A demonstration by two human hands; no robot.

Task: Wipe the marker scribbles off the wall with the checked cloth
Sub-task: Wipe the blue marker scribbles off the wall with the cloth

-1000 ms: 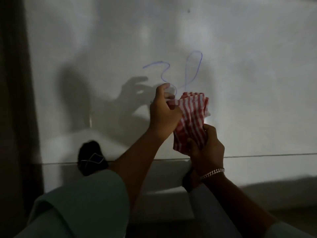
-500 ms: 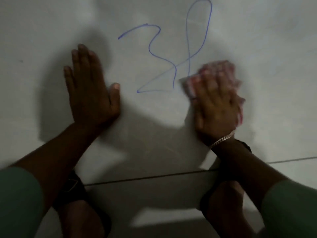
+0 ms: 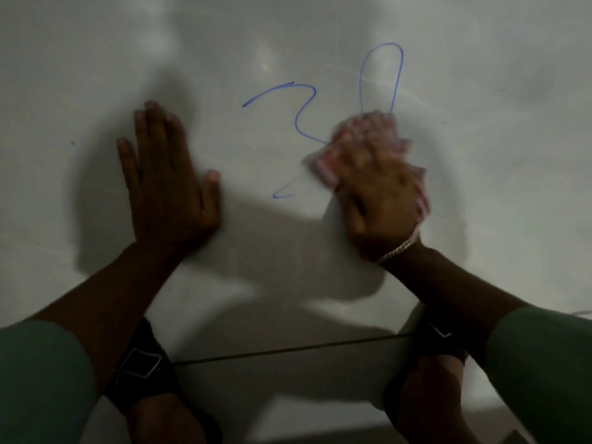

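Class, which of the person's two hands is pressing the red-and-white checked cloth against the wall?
The right hand, wearing the silver chain bracelet, presses the red-and-white checked cloth; the left hand lies flat and bare on the wall.

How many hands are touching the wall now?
2. The left hand lies flat and bare on the wall, left of the blue scribble. The right hand presses the checked cloth against the scribble's lower right part.

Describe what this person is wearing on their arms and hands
Both arms are bare below green sleeves, the left sleeve and the right sleeve. A silver chain bracelet circles the right wrist. The left hand and right hand wear no gloves.
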